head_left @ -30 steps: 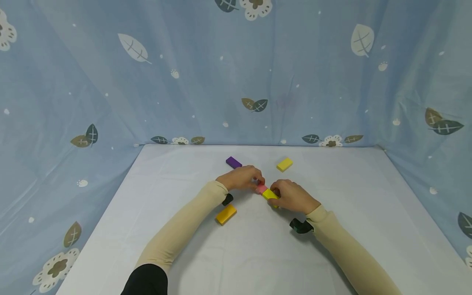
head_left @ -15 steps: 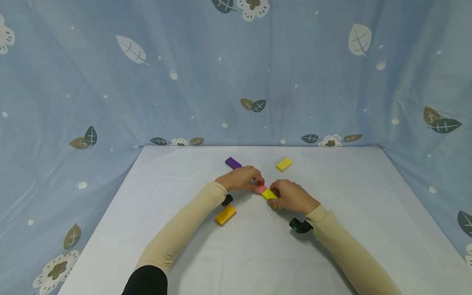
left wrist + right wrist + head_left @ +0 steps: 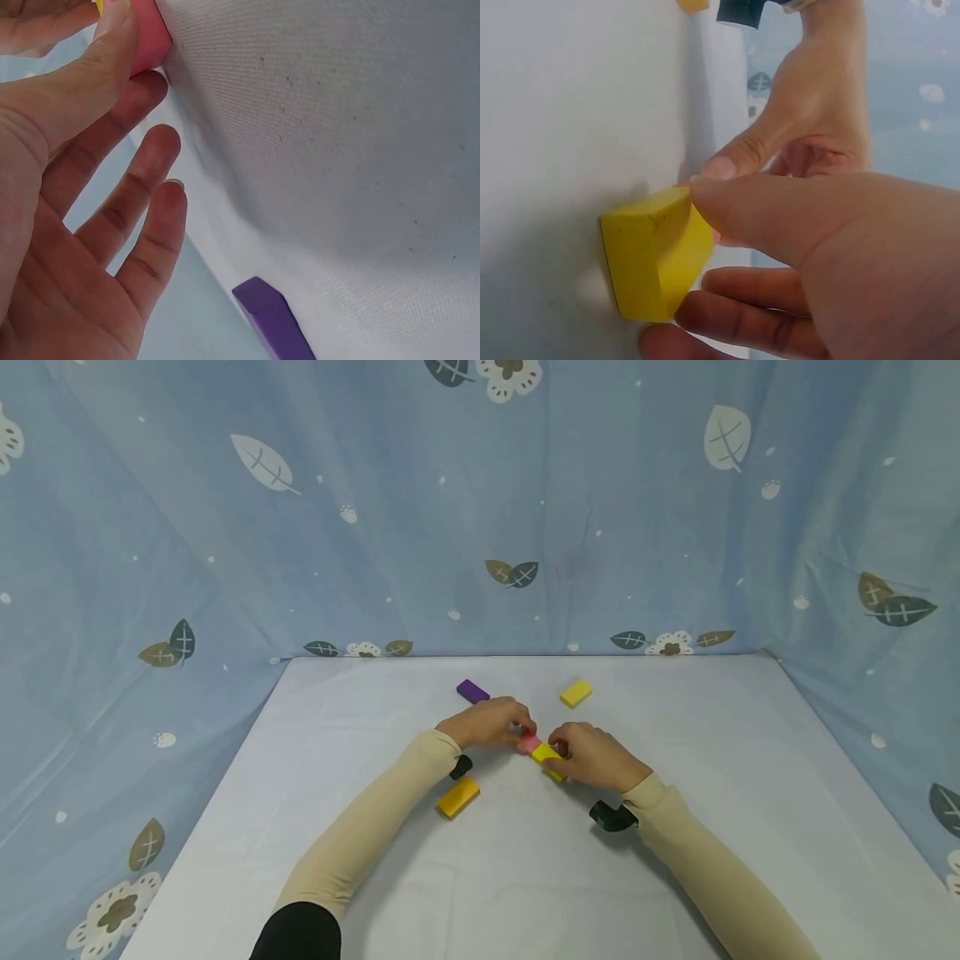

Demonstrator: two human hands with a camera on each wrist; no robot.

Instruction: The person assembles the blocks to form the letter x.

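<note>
In the head view my left hand [image 3: 491,723] pinches a pink block [image 3: 529,743] near the middle of the white table. The left wrist view shows the thumb and index finger on the pink block [image 3: 154,37], the other fingers spread loosely below. My right hand [image 3: 600,757] holds a bright yellow block [image 3: 546,754] between thumb and fingers. The two blocks lie end to end in a slanting line on the cloth. Up close in the right wrist view, the yellow block [image 3: 634,259] rests on the white surface; its far end is partly hidden by the fingers.
A purple block [image 3: 472,691] lies just behind the left hand. Farther back on the right is a paler yellow block [image 3: 576,693]. An orange-yellow block [image 3: 458,797] sits beside the left forearm. A patterned blue curtain [image 3: 420,527] hangs behind the white table [image 3: 360,685].
Both hands keep hold of their blocks in nearly the same place. The right hand's thumb and fingers shift very slightly on the yellow block. The head view drifts a little.
</note>
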